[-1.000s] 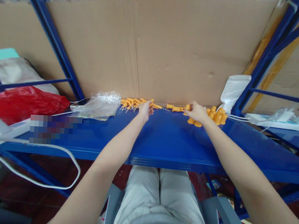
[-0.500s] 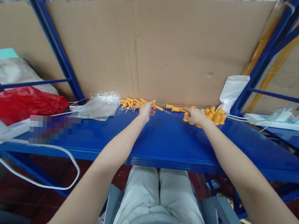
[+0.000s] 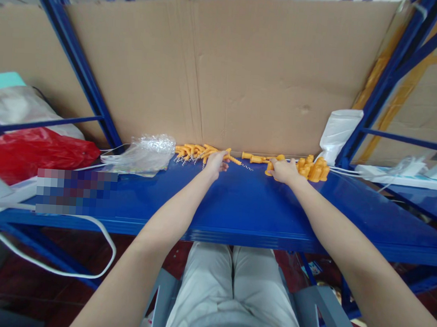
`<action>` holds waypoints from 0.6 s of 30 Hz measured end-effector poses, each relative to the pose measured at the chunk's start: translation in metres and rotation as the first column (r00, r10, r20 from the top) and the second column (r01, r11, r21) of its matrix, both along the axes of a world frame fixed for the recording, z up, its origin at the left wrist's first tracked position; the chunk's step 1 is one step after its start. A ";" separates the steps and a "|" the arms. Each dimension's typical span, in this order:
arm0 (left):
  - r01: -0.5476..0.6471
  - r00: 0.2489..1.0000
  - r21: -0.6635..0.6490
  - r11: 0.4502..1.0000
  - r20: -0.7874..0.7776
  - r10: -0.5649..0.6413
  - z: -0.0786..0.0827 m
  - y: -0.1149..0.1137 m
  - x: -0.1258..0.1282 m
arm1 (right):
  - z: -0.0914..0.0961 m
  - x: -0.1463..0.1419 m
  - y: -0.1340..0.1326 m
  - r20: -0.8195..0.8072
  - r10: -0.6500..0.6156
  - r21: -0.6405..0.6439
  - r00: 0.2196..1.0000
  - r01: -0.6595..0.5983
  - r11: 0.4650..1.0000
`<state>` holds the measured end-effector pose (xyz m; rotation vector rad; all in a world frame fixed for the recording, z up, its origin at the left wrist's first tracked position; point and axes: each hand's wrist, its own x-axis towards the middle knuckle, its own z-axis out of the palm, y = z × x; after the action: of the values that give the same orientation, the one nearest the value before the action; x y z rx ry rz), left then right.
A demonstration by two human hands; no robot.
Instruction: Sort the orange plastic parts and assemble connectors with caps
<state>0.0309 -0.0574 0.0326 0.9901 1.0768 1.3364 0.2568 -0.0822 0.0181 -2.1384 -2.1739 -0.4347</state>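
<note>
My left hand [image 3: 215, 164] is closed on an orange corkscrew [image 3: 235, 160], whose metal spiral points right and slightly down. Beside that hand, on the left, lies a pile of similar orange corkscrews [image 3: 189, 152] with their spirals toward me. My right hand [image 3: 282, 170] reaches over the upright orange plastic sleeves, fingers curled round one orange sleeve [image 3: 269, 169] at its left edge. More orange sleeves [image 3: 316, 170] stand close together to the right of this hand. Several orange pieces [image 3: 256, 159] lie on their sides between my hands, near the cardboard.
A cardboard sheet [image 3: 261, 77] closes off the back of the blue table [image 3: 238, 204]. Clear plastic bags [image 3: 145, 154] lie left of the corkscrews, with a red bag [image 3: 42, 148] farther left. A white pouch [image 3: 339, 131] and a power strip [image 3: 402, 177] are at the right.
My left hand has shifted slightly right with the corkscrew, which now slants down more. My right hand has moved a little left among the sleeves.
</note>
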 end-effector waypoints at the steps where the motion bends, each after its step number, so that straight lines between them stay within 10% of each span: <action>1: 0.011 1.000 0.003 1.000 -0.003 -0.011 0.000 0.000 0.000 | 0.001 -0.001 -0.001 0.001 0.003 -0.001 1.000 -0.003 1.000; 18: 0.074 0.993 0.005 0.997 -0.092 -0.074 0.001 -0.005 0.001 | 0.003 0.006 0.006 -0.100 0.008 0.061 0.995 -0.002 0.998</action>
<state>0.0319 -0.0623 0.0339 1.0966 1.0938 1.2461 0.2630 -0.0759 0.0209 -2.0760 -2.0849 -0.3799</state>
